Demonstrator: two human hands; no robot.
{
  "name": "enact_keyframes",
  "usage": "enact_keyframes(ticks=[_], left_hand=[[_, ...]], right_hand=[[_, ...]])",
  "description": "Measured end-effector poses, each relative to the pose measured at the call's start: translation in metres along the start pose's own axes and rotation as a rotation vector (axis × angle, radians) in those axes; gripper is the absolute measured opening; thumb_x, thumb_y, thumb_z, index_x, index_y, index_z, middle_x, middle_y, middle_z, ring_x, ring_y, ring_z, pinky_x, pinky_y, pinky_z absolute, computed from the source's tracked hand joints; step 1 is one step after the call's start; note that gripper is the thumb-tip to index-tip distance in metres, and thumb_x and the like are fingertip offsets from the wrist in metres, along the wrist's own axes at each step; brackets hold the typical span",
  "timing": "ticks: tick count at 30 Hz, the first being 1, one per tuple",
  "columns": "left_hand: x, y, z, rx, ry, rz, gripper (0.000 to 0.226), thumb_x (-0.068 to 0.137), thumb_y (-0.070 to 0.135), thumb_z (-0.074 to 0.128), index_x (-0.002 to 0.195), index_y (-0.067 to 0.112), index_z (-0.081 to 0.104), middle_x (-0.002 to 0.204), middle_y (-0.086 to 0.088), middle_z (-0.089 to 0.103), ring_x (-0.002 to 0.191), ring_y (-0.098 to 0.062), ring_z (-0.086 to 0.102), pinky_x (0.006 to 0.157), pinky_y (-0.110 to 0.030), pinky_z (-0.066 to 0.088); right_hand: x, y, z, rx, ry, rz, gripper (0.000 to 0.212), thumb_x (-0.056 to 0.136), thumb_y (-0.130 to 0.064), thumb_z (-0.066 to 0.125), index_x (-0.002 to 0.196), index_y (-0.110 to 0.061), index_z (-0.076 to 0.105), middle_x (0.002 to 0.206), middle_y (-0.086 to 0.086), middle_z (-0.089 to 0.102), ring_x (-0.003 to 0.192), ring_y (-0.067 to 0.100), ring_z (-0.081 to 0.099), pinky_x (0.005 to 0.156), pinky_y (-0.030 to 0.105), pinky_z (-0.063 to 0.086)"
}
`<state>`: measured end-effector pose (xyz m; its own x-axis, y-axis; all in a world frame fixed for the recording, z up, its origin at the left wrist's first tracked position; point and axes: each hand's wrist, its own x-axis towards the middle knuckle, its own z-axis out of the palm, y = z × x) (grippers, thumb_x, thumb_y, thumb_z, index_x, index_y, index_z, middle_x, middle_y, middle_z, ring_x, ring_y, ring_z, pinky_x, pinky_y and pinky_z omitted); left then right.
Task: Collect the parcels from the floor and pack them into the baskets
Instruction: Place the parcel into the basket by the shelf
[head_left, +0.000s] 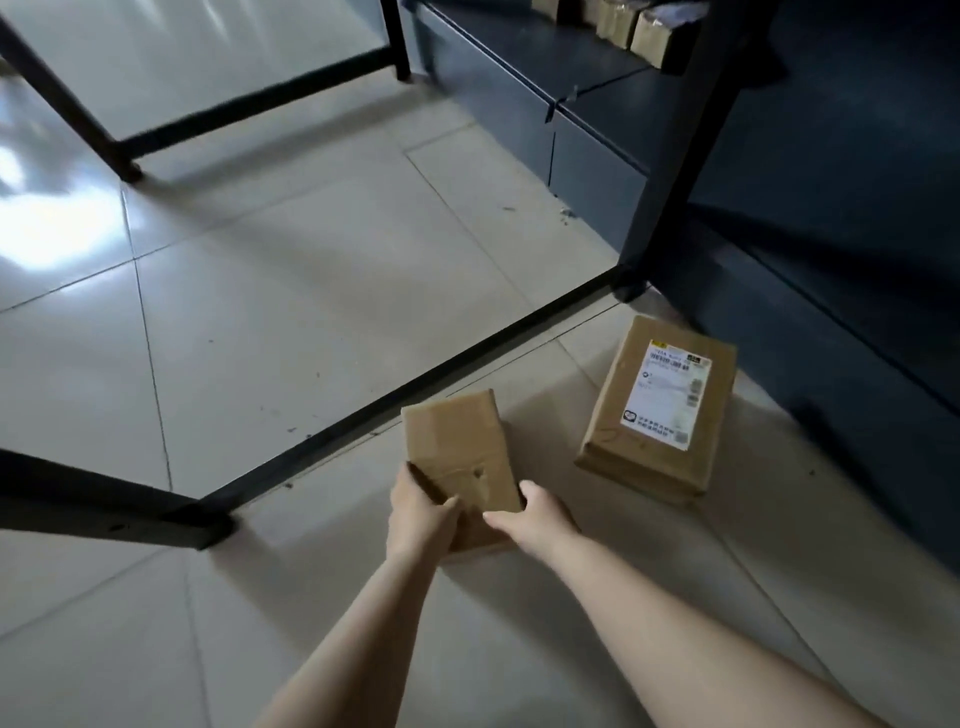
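I see both hands gripping one small box (456, 449): left hand (422, 512), right hand (530, 517). Labelled box (657, 410) lies just beside on the floor (260, 312).

Two bare, sleeveless forearms (649, 613), no jewellery.

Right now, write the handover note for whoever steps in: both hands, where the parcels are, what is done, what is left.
Left hand: grips the near left edge of the small plain parcel.
Right hand: holds the same parcel at its near right corner.
The small parcel is tilted, far end raised, low over the tiled floor, beside the black frame bar.
The larger parcel with the white label lies flat on the floor to the right, untouched.
No basket is in view.
Done: small parcel in hand.
Left: carry it to a basket, then come back for the labelled one.
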<state>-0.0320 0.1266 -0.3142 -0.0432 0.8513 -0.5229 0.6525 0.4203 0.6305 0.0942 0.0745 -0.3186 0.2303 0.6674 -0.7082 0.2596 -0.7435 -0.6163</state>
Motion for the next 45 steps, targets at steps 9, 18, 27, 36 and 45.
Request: enact_keyframes(ticks=[9, 18, 27, 36, 45], left_hand=[[-0.005, 0.012, 0.016, -0.148, -0.299, -0.031, 0.089, 0.081, 0.057, 0.057, 0.149, 0.025, 0.009, 0.155, -0.005, 0.014, 0.133, -0.029, 0.036, 0.105, -0.039, 0.038], [0.007, 0.012, 0.012, -0.191, -0.159, -0.025, 0.067, 0.079, 0.049, 0.066, 0.132, 0.013, 0.048, 0.119, -0.004, 0.062, 0.099, -0.020, 0.062, 0.083, -0.036, 0.055], [0.010, -0.013, 0.002, -0.339, -0.193, -0.086, 0.046, 0.095, 0.012, 0.047, 0.137, 0.030, 0.040, 0.090, -0.006, 0.064, 0.073, -0.019, 0.060, 0.065, -0.032, 0.052], [0.000, -0.026, -0.001, -0.287, -0.133, 0.003, 0.060, 0.088, 0.032, 0.061, 0.142, 0.020, 0.037, 0.144, -0.005, 0.044, 0.126, -0.023, 0.048, 0.098, -0.032, 0.039], [0.005, -0.002, 0.032, -0.120, -0.133, 0.177, 0.081, 0.078, 0.024, 0.073, 0.144, 0.030, 0.026, 0.129, 0.005, 0.050, 0.112, -0.018, 0.051, 0.083, -0.029, 0.042]], right_hand=[[-0.026, 0.019, -0.023, -0.091, 0.282, -0.316, 0.048, 0.089, -0.031, 0.057, 0.135, -0.019, 0.050, 0.142, -0.004, 0.045, 0.132, 0.018, 0.037, 0.111, 0.040, 0.028], [-0.023, 0.014, -0.009, -0.007, 0.343, -0.485, 0.038, 0.089, -0.003, 0.052, 0.125, -0.014, 0.059, 0.126, -0.002, 0.052, 0.115, 0.010, 0.048, 0.093, 0.015, 0.037], [-0.034, -0.001, 0.004, -0.094, 0.450, -0.498, 0.040, 0.085, -0.029, 0.053, 0.122, -0.017, 0.062, 0.120, -0.001, 0.060, 0.119, 0.018, 0.050, 0.100, 0.034, 0.038], [-0.016, -0.001, -0.001, -0.474, 0.406, -0.489, 0.045, 0.088, -0.019, 0.048, 0.133, -0.024, 0.049, 0.142, -0.004, 0.044, 0.136, 0.014, 0.029, 0.115, 0.038, 0.015], [0.007, 0.034, -0.076, -0.779, 0.392, -0.115, 0.067, 0.096, -0.042, 0.033, 0.150, -0.022, 0.000, 0.159, -0.005, -0.007, 0.145, 0.023, -0.014, 0.105, 0.066, -0.012]])
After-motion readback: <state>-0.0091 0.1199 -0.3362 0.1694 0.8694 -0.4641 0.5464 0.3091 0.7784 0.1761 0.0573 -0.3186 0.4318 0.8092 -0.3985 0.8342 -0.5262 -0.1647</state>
